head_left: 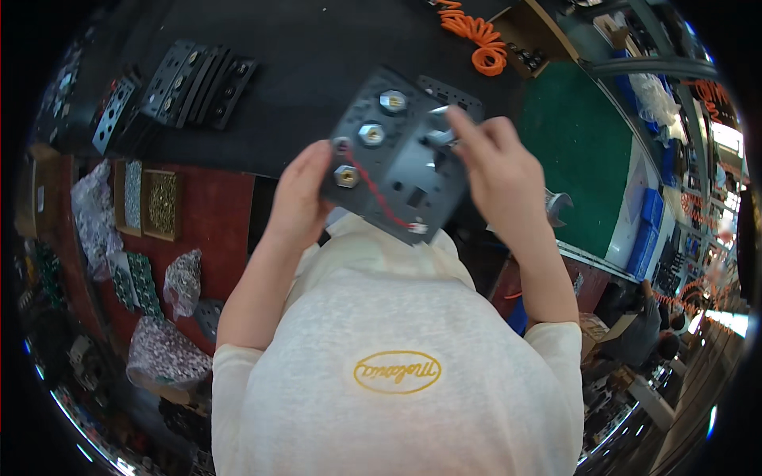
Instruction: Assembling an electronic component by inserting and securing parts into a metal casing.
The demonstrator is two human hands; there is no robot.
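A dark grey metal panel [397, 170] is held up tilted in front of my chest. My left hand [303, 190] grips its left edge, the fingers passing under it. Several hex nuts with brass-coloured centres, such as one hex nut [371, 134], sit on its left half. A red wire [371, 186] runs across it to a small white connector [417, 228]. Over the panel's right side, my right hand [500, 170] is closed, its fingertips at a shiny silver fitting [441, 136]. Motion blur hides what exactly those fingers pinch. Behind lies another dark perforated plate [452, 91].
Several dark plates [202, 83] stand in a row on the black bench at back left. An orange coiled hose [480, 40] lies at the back. An open-ended wrench [558, 208] is beside my right forearm, near a green mat [575, 151]. Small-parts boxes [163, 205] and bagged parts [168, 349] are left.
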